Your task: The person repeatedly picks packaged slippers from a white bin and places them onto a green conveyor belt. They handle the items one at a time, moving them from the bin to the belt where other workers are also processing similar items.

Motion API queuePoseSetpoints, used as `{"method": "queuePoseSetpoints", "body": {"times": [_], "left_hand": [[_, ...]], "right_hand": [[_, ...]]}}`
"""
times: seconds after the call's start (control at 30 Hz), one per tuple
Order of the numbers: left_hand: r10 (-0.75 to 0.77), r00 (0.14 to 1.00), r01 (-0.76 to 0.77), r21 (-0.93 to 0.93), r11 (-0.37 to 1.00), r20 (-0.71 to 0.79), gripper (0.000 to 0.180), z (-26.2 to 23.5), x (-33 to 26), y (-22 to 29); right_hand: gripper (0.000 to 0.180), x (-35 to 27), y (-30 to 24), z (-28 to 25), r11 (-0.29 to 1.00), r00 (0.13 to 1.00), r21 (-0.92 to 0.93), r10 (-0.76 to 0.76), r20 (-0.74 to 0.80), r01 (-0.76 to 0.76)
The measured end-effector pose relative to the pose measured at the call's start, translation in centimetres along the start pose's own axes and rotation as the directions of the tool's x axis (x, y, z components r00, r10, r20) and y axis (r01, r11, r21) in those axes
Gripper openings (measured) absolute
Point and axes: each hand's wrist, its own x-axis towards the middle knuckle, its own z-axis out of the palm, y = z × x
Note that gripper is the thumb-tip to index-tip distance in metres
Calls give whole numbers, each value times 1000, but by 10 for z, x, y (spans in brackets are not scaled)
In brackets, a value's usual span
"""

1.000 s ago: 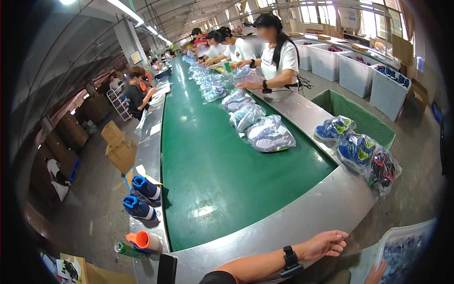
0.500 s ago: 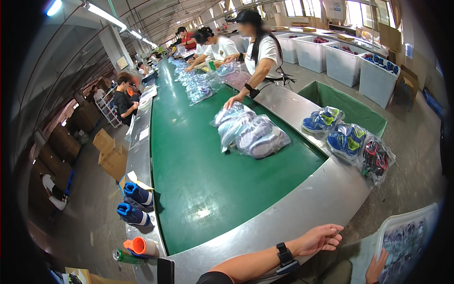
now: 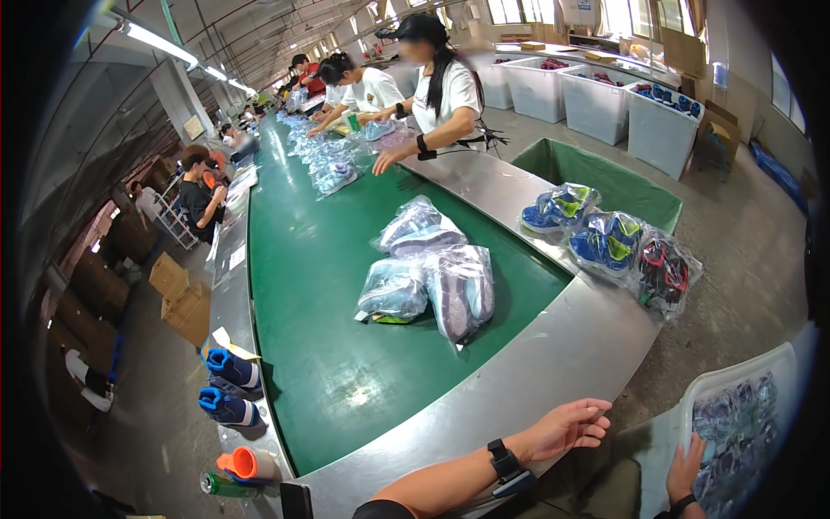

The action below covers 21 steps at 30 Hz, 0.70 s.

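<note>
As bagged shoes (image 3: 428, 281) ride nearer on the belt (image 3: 320, 363) — within reach.
Left hand (image 3: 566, 426) open, empty; right hand (image 3: 687, 467) gripping bin (image 3: 735, 389) rim.

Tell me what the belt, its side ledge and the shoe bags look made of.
Belt: green rubbery or plastic sheet, smooth, with soft glare spots. Side ledge: likely brushed steel, grey, dull sheen. Shoe bags: thin clear plastic film, crinkled, glossy, shoes visible through it.
</note>
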Motion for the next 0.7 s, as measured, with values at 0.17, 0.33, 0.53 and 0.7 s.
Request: {"method": "queuePoseSetpoints", "body": {"times": [0.17,0.33,0.53,0.7], "left_hand": [[8,1000,-8,2,1000,12,40,1,-2,2],[4,994,3,74,997,-106,41,13,-10,10],[279,882,-199,239,951,-378,47,15,-36,53],[821,338,-345,751,564,-461,48,-20,-73,115]], "right_hand": [[40,0,-13,-6,998,1000,63,3,0,-3],[39,0,-22,-6,998,998,31,54,-14,-54],[39,0,-24,-6,997,998,58,49,-36,-47],[41,0,-24,-4,996,996,59,69,-52,-66]]}}
